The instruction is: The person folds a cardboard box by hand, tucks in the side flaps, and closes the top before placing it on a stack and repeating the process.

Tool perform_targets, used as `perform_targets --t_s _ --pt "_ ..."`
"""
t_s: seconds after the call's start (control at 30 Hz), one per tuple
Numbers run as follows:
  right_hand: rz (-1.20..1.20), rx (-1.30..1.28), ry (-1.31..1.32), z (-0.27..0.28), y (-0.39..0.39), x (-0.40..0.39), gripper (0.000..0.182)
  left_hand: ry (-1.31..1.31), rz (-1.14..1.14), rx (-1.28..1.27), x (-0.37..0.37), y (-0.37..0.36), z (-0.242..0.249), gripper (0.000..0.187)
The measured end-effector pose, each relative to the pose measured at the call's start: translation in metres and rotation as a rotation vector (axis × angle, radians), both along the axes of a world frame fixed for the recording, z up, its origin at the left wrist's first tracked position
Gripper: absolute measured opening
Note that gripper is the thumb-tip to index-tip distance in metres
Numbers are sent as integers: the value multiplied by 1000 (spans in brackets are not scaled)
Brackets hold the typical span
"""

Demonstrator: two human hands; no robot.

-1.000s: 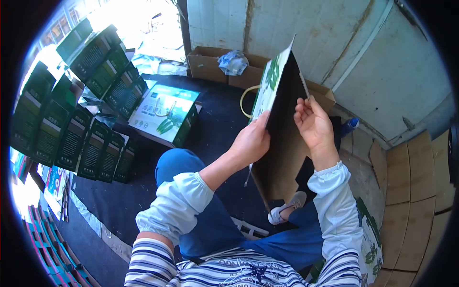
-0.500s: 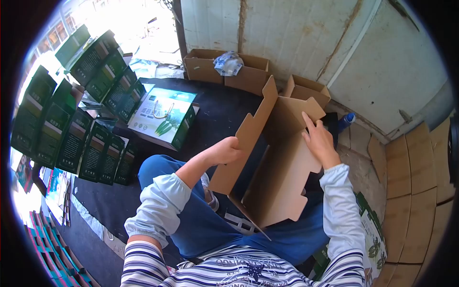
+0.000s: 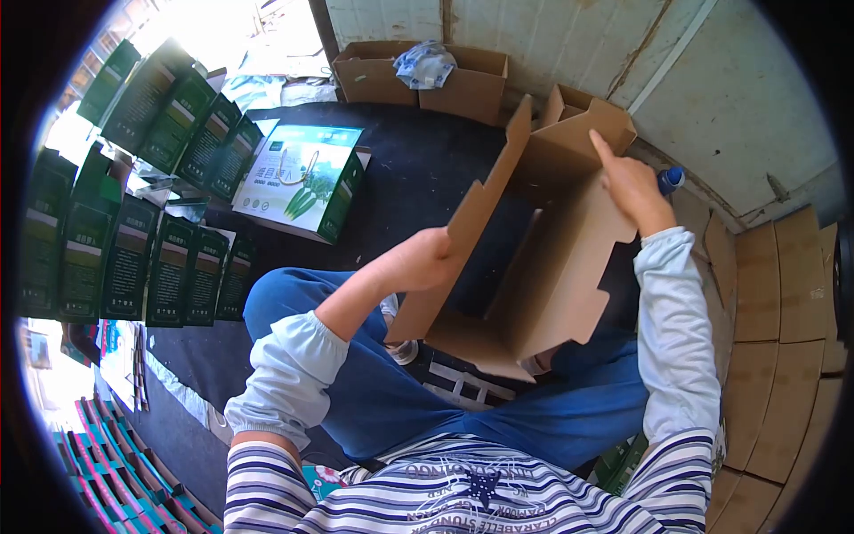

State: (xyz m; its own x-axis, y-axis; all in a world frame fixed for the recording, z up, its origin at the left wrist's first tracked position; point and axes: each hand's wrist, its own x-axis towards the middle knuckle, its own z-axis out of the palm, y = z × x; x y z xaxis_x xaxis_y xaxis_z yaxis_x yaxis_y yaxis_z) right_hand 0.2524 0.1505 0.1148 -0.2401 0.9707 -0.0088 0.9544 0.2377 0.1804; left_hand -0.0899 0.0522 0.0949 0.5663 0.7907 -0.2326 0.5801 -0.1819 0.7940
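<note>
An open brown cardboard box [image 3: 560,258] stands tilted over my crossed legs, its flaps spread and its inside showing. My left hand [image 3: 427,258] is closed on the edge of its long left flap, with the fingertips hidden behind the cardboard. Against the right wall lies my right hand [image 3: 633,182], its index finger stretched along the upper flap and the other fingers partly bent. A green and white printed box [image 3: 298,182] with a cord handle rests on the black cloth to the left.
Green printed boxes [image 3: 133,245] stand in stacked rows at the left. Open brown cartons [image 3: 463,89] line the back wall. A blue bottle [image 3: 672,180] is beyond my right hand. Brown cartons [image 3: 774,356] are stacked at the right; pink and teal pieces [image 3: 133,472] lie lower left.
The cardboard box has opened wider, its right side moving right with my right hand. The view has shifted a little. My left hand still holds the left flap.
</note>
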Motion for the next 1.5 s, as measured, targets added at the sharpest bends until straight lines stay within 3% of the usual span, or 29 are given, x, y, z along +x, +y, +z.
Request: perform_targets --t_s 0.1,0.27,0.37,0.67,0.77,0.93,1.0,1.13,1.23,1.3,1.5 --pt "39 -11 4 7 10 -2 79 201 -74 205 10 1 -34 45" --pt "133 -85 -1 -64 19 -19 69 390 -9 305 48 -2 -55 77" --pt "140 -30 17 -61 12 -28 60 534 -70 211 63 7 -49 82" --pt "290 264 110 -78 -14 -18 34 734 -110 238 83 -2 -45 74" --pt "401 269 155 -69 -29 -30 31 751 -86 540 85 -8 -65 74" --pt "396 -193 239 -39 -96 -62 30 799 -71 466 91 -7 -59 78" --pt "452 -406 633 -32 -129 -72 40 829 -74 465 91 -9 -59 79" --pt "509 -485 224 9 -177 -95 61 858 -134 483 98 -13 -60 81" --pt "568 -606 419 0 -204 -103 63 942 -138 504 107 -14 -59 81" --pt "569 -576 429 -5 -216 -102 54 1001 -131 519 107 -14 -63 80" --pt "377 -516 596 -37 -208 -72 30 679 -55 730 104 -24 -98 81"
